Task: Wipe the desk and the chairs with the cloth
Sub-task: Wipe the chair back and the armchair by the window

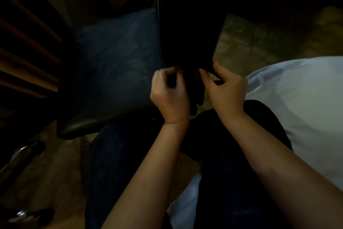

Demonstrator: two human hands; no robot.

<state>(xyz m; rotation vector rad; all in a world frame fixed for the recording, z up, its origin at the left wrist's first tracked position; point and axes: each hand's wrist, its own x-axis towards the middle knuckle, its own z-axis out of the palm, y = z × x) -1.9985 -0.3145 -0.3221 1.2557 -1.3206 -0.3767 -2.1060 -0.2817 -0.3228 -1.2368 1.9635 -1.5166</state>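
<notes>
You are on the chair part of the job, as far as this dim view lets me judge. Your left hand (170, 98) and right hand (226, 89) meet in the middle of the frame, just below the bottom edge of the chair's dark backrest (189, 24). Between them hangs the cloth (194, 93), a dark bunched piece that is hard to separate from the backrest above it.

Both sets of fingers (204, 76) are curled in. Each thumb and forefinger pinches the dark fabric, so both hands have hold of it and neither lies flat on a surface. You look to be gathering or refolding the cloth, not wiping.

The blue seat (111, 65) fills the centre left of the frame, next to your left hand. Patterned floor (250, 46) shows at the upper right. I cannot pick out the table with any certainty.

For the next move, bring the cloth into one hand as a flat pad. Then press it onto the backrest or the seat and draw it across. In this light, watch that you do not skip the backrest's lower edge.
</notes>
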